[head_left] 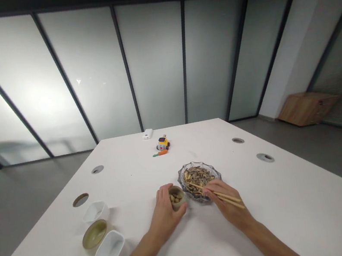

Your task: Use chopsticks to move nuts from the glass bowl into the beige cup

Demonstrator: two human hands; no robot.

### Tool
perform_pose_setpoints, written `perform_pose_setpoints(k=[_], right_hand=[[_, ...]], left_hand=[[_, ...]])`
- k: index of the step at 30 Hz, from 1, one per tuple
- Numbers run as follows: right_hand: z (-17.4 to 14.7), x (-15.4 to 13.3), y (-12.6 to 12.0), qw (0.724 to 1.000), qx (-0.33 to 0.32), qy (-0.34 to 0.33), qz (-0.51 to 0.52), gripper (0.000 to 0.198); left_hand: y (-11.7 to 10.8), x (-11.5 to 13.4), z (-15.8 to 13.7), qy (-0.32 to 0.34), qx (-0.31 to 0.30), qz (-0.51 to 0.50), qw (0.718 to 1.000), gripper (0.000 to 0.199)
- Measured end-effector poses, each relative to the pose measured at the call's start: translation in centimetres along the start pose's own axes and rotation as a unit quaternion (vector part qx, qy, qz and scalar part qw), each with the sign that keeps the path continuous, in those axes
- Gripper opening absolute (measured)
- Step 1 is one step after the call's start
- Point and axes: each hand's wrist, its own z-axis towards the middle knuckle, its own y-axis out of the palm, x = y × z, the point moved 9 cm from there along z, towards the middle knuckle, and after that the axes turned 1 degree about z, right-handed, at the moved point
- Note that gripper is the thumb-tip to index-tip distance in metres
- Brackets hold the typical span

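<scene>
At your far left, an olive bowl [93, 242] sits between two white dishes [111, 250]. Your left hand [165, 211] is wrapped around a small cup [181, 205], mouth up, with pale pieces inside. Just right of it stands the glass bowl [217, 173] of striped seeds [198, 175]. Apart from your left, your right hand [228, 203] grips wooden chopsticks [230, 198]; their long axis slants, tips pointing away and left into the seeds, butts toward you and right.

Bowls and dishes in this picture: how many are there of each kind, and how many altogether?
Clear dish with a wavy rim: 1
Round bowls: 2, one held in the left hand
White dishes: 2
Total: 5
</scene>
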Motion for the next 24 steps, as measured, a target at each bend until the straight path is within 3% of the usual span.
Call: perform_pose_setpoints(k=[7,24], right_hand=[[0.1,-0.5,-0.9,0.999,0.045,-0.010,-0.020,0.043],[-0.1,-1.4,-0.6,0.997,0.009,-0.044,-0.064,0.042]], left_hand=[[-0.2,0.2,-0.1,-0.002,0.006,0.009,1.000,0.062],[-0.4,0.3,0.1,0.010,0.017,0.006,1.000,0.059]])
